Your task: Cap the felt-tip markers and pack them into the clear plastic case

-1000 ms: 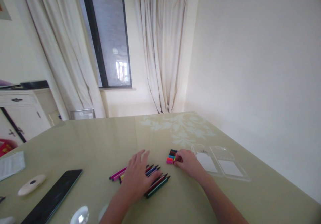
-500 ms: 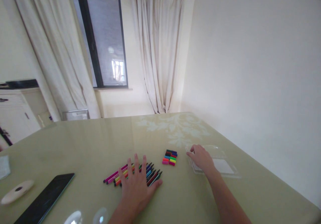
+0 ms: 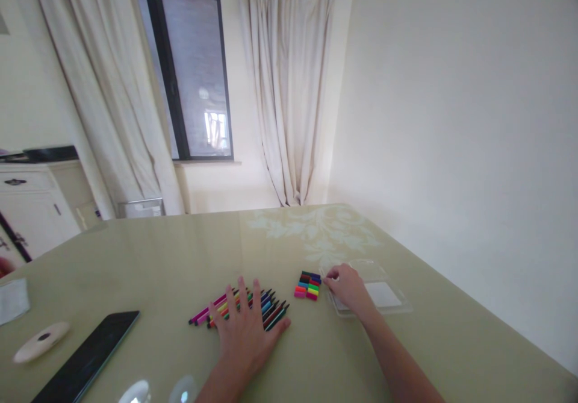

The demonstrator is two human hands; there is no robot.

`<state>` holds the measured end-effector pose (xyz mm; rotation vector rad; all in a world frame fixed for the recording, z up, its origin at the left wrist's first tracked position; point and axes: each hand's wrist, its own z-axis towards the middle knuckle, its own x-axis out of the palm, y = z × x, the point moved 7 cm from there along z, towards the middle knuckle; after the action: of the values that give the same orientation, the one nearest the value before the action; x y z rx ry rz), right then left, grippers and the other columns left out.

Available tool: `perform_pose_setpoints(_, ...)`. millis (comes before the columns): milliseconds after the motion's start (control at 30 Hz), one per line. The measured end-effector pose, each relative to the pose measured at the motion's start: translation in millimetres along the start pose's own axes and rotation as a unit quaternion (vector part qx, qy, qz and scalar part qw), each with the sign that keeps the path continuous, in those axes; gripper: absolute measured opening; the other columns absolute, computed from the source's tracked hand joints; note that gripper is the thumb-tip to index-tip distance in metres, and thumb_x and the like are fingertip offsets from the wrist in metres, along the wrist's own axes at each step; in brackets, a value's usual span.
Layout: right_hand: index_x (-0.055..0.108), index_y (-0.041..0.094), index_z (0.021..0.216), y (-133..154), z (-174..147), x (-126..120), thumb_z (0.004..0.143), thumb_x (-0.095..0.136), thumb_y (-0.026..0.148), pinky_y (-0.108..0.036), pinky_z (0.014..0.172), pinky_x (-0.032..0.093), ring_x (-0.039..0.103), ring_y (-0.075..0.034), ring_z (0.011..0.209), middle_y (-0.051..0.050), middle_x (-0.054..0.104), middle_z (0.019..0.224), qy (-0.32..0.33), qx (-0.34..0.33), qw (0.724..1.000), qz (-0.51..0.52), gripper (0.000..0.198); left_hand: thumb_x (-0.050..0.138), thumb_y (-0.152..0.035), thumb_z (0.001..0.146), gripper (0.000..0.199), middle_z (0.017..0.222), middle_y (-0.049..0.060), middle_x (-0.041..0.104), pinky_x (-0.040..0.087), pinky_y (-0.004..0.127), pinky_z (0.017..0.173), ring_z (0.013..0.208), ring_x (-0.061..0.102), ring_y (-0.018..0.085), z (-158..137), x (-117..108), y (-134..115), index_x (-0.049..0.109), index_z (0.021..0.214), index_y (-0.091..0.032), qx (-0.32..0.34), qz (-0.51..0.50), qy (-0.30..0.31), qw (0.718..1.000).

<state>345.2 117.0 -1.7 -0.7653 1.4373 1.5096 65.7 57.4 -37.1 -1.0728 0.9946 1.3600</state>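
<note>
My left hand [image 3: 246,324] lies spread, fingers apart, on a bunch of uncapped felt-tip pens [image 3: 275,314]. The pens lie side by side with their dark tips pointing up and to the right; the hand hides the middle ones. Pen caps [image 3: 308,285] of many colours stand grouped in two columns to the right of the pens. My right hand [image 3: 345,285] pinches the left edge of a clear plastic case [image 3: 397,310], just right of the caps. Inside the case's outline shows a white card [image 3: 383,294]. Part of the case is hidden under the hand.
On the left of the table [image 3: 158,270] lie a dark tablet [image 3: 88,355], a cream oval object [image 3: 42,343] and a white cloth or tissue pack [image 3: 13,300]. Two glossy round objects, one white [image 3: 135,393], sit at the near edge. A wall rises beyond the right edge.
My right hand has drawn the plastic case to the left, closer to the caps. My left hand stays spread on the pens. The view has shifted slightly.
</note>
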Motion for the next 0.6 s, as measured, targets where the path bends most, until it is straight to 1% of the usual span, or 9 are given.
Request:
perform_pose_setpoints(67, 0.08, 0.018, 0.084, 3.3, -0.6, 1.3, 0.083, 0.066, 0.027, -0.029, 0.08, 0.045, 0.068, -0.024, 0.094, -0.01, 0.075, 0.095, 0.001, 0.004, 1.0, 0.014, 0.017, 0.045, -0.088, 0.079, 0.103, 0.164, 0.024, 0.03, -0.004, 0.081, 0.11, 0.149, 0.022, 0.054, 0.4, 0.2, -0.1, 0.039, 0.157, -0.02, -0.007, -0.002, 0.01, 1.0)
perform_pose_setpoints(167, 0.08, 0.018, 0.083, 9.1, -1.7, 3.5, 0.082, 0.066, 0.025, -0.029, 0.081, 0.046, 0.068, -0.024, 0.092, -0.01, 0.075, 0.094, -0.006, -0.002, 0.999, 0.035, 0.016, 0.041, -0.085, 0.082, 0.1, 0.164, 0.024, 0.03, -0.003, 0.079, 0.111, 0.15, 0.021, 0.052, 2.7, 0.6, -0.5, 0.038, 0.157, -0.02, 0.0, -0.014, 0.017, 1.0)
perform_pose_setpoints(300, 0.078, 0.018, 0.083, 17.4, -3.0, 8.1, 0.081, 0.066, 0.025, -0.029, 0.082, 0.048, 0.068, -0.023, 0.09, -0.009, 0.073, 0.095, -0.027, -0.021, 0.998, 0.053, 0.013, 0.042, -0.082, 0.085, 0.096, 0.166, 0.023, 0.026, -0.003, 0.08, 0.111, 0.151, 0.018, 0.052, 2.8, -2.3, 0.2, 0.037, 0.158, -0.02, -0.007, -0.009, 0.01, 1.0)
perform_pose_setpoints(367, 0.077, 0.019, 0.083, 21.6, -3.5, 12.0, 0.083, 0.065, 0.026, -0.028, 0.082, 0.048, 0.068, -0.022, 0.089, -0.009, 0.072, 0.095, -0.034, -0.033, 0.997, 0.059, 0.013, 0.044, -0.081, 0.084, 0.097, 0.166, 0.024, 0.025, -0.004, 0.082, 0.109, 0.151, 0.015, 0.053, 2.1, -3.8, 1.1, 0.036, 0.158, -0.018, -0.022, -0.002, 0.011, 1.0)
perform_pose_setpoints(433, 0.076, 0.019, 0.084, 25.3, -3.9, 16.6, 0.085, 0.064, 0.026, -0.028, 0.082, 0.049, 0.068, -0.021, 0.087, -0.009, 0.07, 0.095, -0.035, -0.041, 0.996, 0.068, 0.014, 0.043, -0.08, 0.084, 0.098, 0.166, 0.024, 0.025, -0.004, 0.082, 0.109, 0.151, 0.015, 0.053, 2.2, -3.2, 1.8, 0.036, 0.158, -0.017, -0.032, -0.003, 0.025, 0.999)
perform_pose_setpoints(500, 0.075, 0.018, 0.085, 28.2, -4.2, 20.6, 0.087, 0.062, 0.025, -0.027, 0.081, 0.05, 0.068, -0.02, 0.084, -0.008, 0.069, 0.096, -0.034, -0.042, 0.996, 0.077, 0.014, 0.041, -0.081, 0.084, 0.099, 0.166, 0.025, 0.024, -0.004, 0.082, 0.11, 0.151, 0.016, 0.053, 3.9, -1.6, 2.4, 0.035, 0.158, -0.015, -0.032, -0.007, 0.039, 0.999)
perform_pose_setpoints(600, 0.074, 0.017, 0.086, 33.0, -4.4, 24.0, 0.088, 0.062, 0.024, -0.026, 0.081, 0.05, 0.068, -0.02, 0.085, -0.009, 0.068, 0.097, -0.035, -0.045, 0.995, 0.086, 0.014, 0.038, -0.084, 0.083, 0.103, 0.166, 0.025, 0.023, -0.004, 0.08, 0.111, 0.151, 0.016, 0.052, 8.8, -0.1, 4.5, 0.035, 0.158, -0.012, -0.023, -0.013, 0.044, 0.999)
